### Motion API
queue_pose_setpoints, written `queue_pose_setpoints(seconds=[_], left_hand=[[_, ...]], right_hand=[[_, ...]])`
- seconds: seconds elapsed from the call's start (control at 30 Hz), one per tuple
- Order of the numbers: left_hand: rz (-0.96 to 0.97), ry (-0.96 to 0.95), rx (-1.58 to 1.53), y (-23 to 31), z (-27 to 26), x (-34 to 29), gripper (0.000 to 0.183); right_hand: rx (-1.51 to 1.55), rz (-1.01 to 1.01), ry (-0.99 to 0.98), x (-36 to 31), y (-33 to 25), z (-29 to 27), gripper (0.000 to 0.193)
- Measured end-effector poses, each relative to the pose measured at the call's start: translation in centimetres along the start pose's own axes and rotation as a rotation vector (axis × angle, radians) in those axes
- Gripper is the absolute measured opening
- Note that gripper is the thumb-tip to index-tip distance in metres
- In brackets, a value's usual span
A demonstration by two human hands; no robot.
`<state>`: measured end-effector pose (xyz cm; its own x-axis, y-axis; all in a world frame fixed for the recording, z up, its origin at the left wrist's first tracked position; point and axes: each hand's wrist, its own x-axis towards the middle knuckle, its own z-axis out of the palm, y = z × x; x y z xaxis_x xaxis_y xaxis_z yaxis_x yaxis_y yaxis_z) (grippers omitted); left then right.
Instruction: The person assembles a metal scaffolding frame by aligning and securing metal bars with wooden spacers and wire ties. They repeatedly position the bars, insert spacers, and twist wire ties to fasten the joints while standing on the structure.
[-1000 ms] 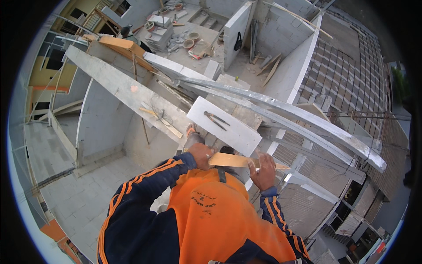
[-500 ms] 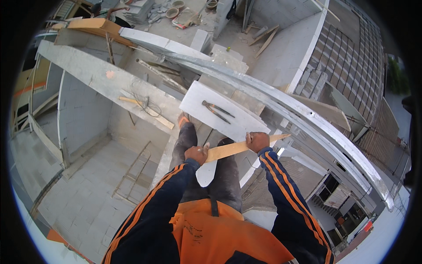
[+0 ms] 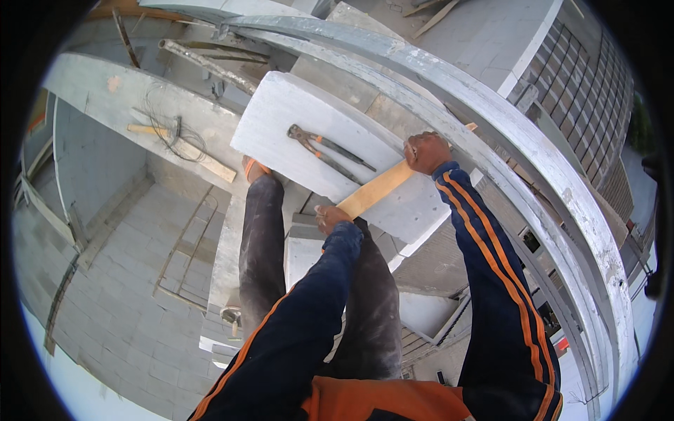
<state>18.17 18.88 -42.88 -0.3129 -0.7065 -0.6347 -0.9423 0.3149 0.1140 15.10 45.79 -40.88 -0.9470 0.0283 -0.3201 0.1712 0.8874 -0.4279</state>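
Note:
A flat light-wood strip (image 3: pixel 379 189) slants across the pale block (image 3: pixel 270 105) in front of me. My left hand (image 3: pixel 328 219) is closed round its near end, and my right hand (image 3: pixel 427 153) grips it farther up to the right. A short tip of wood shows beyond the right fist. On the block, left of the strip, lie end-cutting pincers (image 3: pixel 330 153) with dark and orange handles; their lower handle end comes close to the wood. Whether the strip touches the block I cannot tell.
On the grey wall top (image 3: pixel 81 74) to the left rest a hammer (image 3: pixel 175 132), tangled wire (image 3: pixel 196 149) and a wooden slat (image 3: pixel 210 161). Long pale metal beams (image 3: pixel 491 98) curve past on the right. Deep drops open to a lower floor (image 3: pixel 126 259). My legs straddle the wall.
Both hands have pushed forward, away from my body, carrying the strip over the block. It now slants more steeply. The view has shifted, bringing the block and pincers closer.

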Motion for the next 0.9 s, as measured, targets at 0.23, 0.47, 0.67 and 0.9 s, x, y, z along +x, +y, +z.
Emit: queue_pose_setpoints(seconds=[0.23, 0.47, 0.67, 0.9], left_hand=[[0.285, -0.179, 0.933, -3.9, 4.1, 0.8, 0.023], [-0.548, 0.113, -0.398, -1.6, 5.3, -0.3, 0.035], [-0.597, 0.268, -0.356, -0.1, 5.9, -1.4, 0.079], [-0.298, 0.14, 0.315, 0.3, 5.2, -1.7, 0.042]], right_hand=[[0.035, -0.062, 0.053, 1.5, 2.2, 0.1, 0.013], [0.013, -0.065, 0.049, 0.6, 2.6, -0.1, 0.015], [-0.682, -0.019, 0.26, -3.2, 5.1, 2.5, 0.019], [-0.65, 0.842, -0.02, -14.2, 1.2, -1.0, 0.033]])
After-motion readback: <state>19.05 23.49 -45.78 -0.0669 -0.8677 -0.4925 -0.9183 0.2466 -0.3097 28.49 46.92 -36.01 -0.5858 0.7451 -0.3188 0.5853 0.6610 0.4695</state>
